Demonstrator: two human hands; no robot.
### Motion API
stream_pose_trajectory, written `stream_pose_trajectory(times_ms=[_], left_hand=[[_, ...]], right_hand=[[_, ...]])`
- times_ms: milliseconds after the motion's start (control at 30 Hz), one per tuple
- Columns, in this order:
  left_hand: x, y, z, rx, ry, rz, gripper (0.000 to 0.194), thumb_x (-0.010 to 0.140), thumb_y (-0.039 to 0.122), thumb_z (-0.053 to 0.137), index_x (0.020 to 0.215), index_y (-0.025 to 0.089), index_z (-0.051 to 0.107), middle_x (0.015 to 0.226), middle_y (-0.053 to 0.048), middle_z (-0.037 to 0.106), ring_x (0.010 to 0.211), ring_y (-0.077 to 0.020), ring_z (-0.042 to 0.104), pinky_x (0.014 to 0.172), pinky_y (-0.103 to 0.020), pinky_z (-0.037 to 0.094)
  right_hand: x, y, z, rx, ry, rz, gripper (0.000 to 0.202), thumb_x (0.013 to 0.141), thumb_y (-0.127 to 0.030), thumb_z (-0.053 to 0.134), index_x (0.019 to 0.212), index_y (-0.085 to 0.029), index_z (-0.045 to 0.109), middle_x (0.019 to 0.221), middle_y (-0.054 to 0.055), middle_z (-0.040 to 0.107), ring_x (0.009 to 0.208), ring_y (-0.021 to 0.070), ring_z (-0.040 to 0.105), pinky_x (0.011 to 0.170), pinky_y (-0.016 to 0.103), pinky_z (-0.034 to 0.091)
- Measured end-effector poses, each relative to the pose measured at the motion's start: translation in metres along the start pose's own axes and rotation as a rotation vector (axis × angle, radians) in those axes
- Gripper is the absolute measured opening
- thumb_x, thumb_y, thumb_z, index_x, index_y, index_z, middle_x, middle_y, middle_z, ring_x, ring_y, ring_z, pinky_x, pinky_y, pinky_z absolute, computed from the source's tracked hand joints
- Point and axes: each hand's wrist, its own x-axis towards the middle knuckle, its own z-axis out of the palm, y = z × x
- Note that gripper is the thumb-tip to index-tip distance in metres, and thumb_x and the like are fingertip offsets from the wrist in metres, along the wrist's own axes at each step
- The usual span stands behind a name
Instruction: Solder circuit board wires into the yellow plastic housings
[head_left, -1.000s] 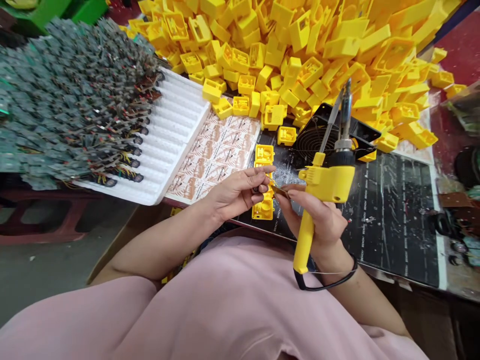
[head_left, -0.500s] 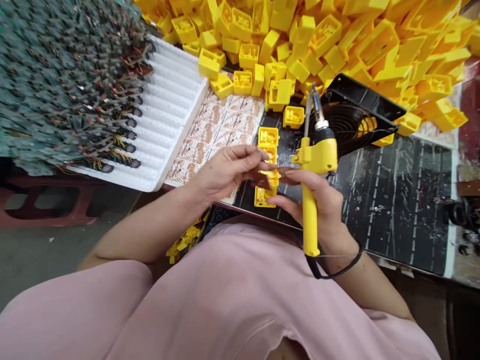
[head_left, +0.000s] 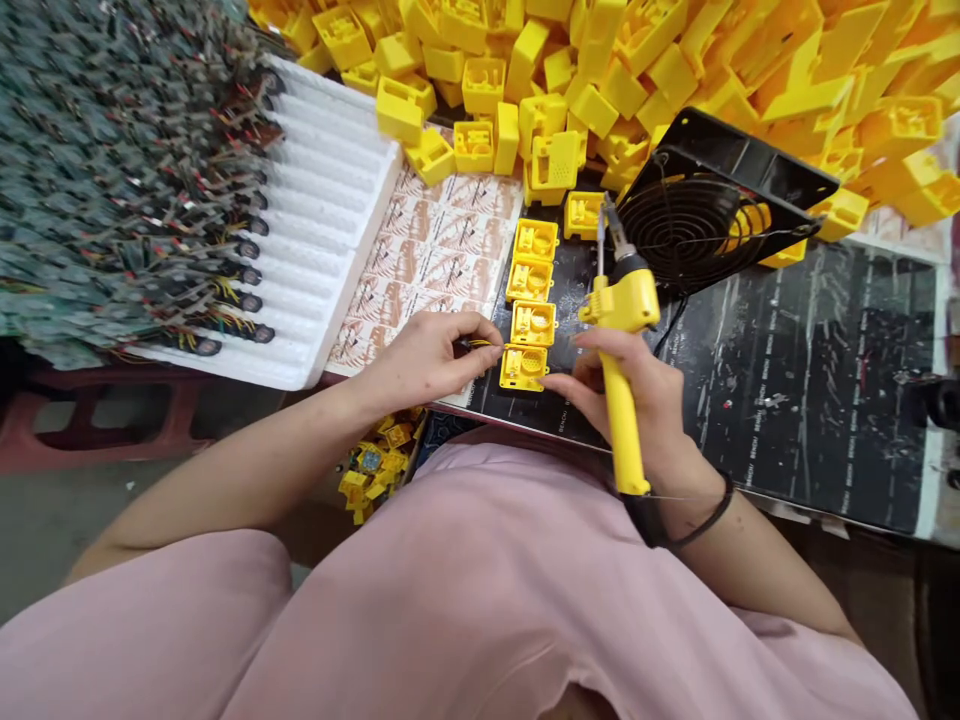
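Observation:
Several small yellow housings (head_left: 523, 368) stand in a column on the black mat in front of me. My left hand (head_left: 442, 355) is closed at the left of the nearest housing, its thumb and forefinger pinching thin wires (head_left: 480, 343); what hangs on the wires is mostly hidden by the fingers. My right hand (head_left: 637, 385) is wrapped round the yellow handle of a soldering gun (head_left: 626, 310), whose metal tip points up and away. The right thumb reaches toward the nearest housing's right edge.
A black fan (head_left: 690, 220) stands behind the soldering gun. Yellow housings (head_left: 555, 110) are heaped along the back. On the left, a white foam tray (head_left: 322, 220) bears many circuit boards (head_left: 112, 180). A box of yellow parts (head_left: 375, 465) is below the table edge.
My left hand has moved left and down from over the housings, uncovering them. My right hand still holds the soldering gun, its tip slightly further left. The view has shifted a little.

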Motion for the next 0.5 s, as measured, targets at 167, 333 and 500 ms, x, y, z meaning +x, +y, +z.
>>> stream_pose_trajectory(times_ms=[167, 333, 500], left_hand=[[0.001, 0.006, 0.007, -0.060, -0.039, 0.055, 0.019, 0.087, 0.034, 0.065, 0.087, 0.018, 0.075, 0.081, -0.001, 0.076, 0.075, -0.0151, 0.067, 0.077, -0.026, 0.050], [-0.002, 0.004, 0.014, -0.129, -0.030, 0.056, 0.016, 0.086, 0.032, 0.069, 0.087, 0.018, 0.076, 0.085, -0.002, 0.077, 0.077, -0.0146, 0.067, 0.078, -0.026, 0.051], [-0.004, 0.001, 0.016, -0.299, 0.014, 0.011, 0.018, 0.085, 0.035, 0.072, 0.083, 0.017, 0.072, 0.078, -0.002, 0.072, 0.074, -0.0148, 0.066, 0.073, -0.026, 0.051]], right_hand=[[0.005, -0.011, 0.001, 0.205, -0.034, 0.056, 0.028, 0.099, -0.024, 0.074, 0.122, -0.025, 0.057, 0.104, 0.000, 0.079, 0.091, 0.0142, 0.079, 0.085, 0.026, 0.064], [0.008, -0.016, 0.010, 0.257, 0.034, 0.082, 0.035, 0.097, -0.017, 0.073, 0.124, -0.028, 0.054, 0.092, -0.006, 0.079, 0.081, 0.0131, 0.079, 0.079, 0.025, 0.065], [0.012, -0.020, 0.013, 0.219, 0.082, 0.042, 0.041, 0.093, -0.012, 0.076, 0.125, -0.028, 0.056, 0.091, -0.006, 0.078, 0.081, 0.0135, 0.079, 0.078, 0.025, 0.065]])
